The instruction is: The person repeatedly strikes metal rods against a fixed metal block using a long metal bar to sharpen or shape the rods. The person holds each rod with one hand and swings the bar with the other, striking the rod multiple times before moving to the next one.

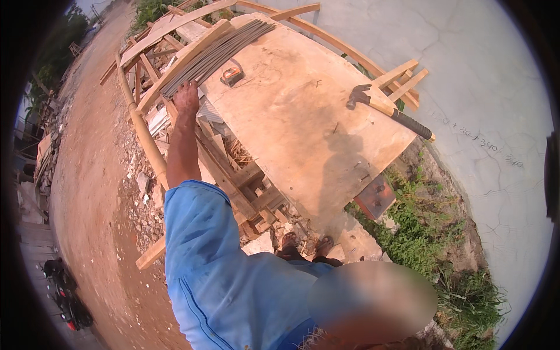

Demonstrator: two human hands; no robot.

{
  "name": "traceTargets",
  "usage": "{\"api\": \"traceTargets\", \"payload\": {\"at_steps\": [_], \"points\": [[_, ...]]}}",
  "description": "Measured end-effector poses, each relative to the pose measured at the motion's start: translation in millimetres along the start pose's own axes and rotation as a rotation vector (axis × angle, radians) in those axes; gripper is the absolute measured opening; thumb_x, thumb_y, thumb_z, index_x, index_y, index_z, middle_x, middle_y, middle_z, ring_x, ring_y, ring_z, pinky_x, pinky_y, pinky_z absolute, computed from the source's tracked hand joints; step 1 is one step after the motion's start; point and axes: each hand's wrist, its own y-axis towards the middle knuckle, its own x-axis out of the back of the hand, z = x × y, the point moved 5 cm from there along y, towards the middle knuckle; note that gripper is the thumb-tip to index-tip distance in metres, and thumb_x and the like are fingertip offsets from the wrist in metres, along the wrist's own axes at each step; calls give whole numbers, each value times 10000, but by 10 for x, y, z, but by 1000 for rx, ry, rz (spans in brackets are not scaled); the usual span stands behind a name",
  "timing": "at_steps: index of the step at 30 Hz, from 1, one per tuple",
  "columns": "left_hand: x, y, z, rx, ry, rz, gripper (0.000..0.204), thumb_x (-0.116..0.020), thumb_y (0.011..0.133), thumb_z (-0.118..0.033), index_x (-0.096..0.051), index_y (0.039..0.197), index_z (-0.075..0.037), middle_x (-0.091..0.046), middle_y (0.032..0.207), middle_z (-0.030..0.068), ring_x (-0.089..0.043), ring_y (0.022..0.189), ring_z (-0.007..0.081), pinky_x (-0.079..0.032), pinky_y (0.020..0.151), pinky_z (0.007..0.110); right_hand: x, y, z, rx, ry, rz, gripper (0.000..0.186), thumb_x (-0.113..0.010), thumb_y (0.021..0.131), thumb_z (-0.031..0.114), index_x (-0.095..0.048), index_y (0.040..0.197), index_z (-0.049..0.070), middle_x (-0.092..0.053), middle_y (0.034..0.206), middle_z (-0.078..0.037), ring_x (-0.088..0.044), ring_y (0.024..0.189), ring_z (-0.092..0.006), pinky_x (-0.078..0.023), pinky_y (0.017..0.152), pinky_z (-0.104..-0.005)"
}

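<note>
My left arm, in a blue sleeve, reaches out to the far left. My left hand [186, 99] is at the near end of a bundle of thin grey metal rods [224, 52], its fingers bent and closed over the rod ends. The rods lie side by side along the left edge of a plywood board [280, 111]. Close to the hand, on the board, sits an orange and grey tape measure [232, 74]. A claw hammer [385, 109] with a black grip lies across the board's right side. My right hand is out of view.
Several nails [360, 172] stick up from the board. Timber pieces [230, 175] and rubble lie beneath and left of it. A reddish-brown box [375, 197] is by its near right corner. Weeds [417, 239] grow along a grey wall [496, 87]. A dirt road [87, 175] runs at left.
</note>
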Motion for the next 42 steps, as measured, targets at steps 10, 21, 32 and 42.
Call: {"api": "traceTargets", "payload": {"at_steps": [10,21,32,42], "points": [[303,227,139,62,-288,2,349,-481,949,-328,-682,983,-45,-709,956,238,-684,913,426,-540,853,497,59,-713,471,150,564,-64,287,-593,978,337,-481,834,115,-358,493,50,-351,335,-84,-284,301,-283],[2056,-1494,-1202,-452,-732,-95,324,-626,937,-400,-655,871,-84,-651,731,119,-651,691,326,-499,630,451,946,-1809,2825,908,496,-412,299,-706,939,312,-578,831,64,-484,633,45,-423,533,-42,-328,458,-232],[2577,-2281,-3093,-1170,-852,-87,264,-644,921,-337,-632,920,-73,-596,826,107,-614,792,317,-494,692,424,1325,-1932,4011,1051,-248,-197,404,-733,891,306,-668,1136,-8,-694,938,-197,-649,859,-289,-511,772,-396],[2367,-2182,-3498,-1159,-845,-14,336,-631,926,-394,-664,1053,-85,-606,1042,143,-573,1050,351,-460,905,451,985,-1469,3824,981,-202,321,427,-723,899,403,-719,1077,15,-564,633,2,-516,588,-105,-389,526,-313]]}}
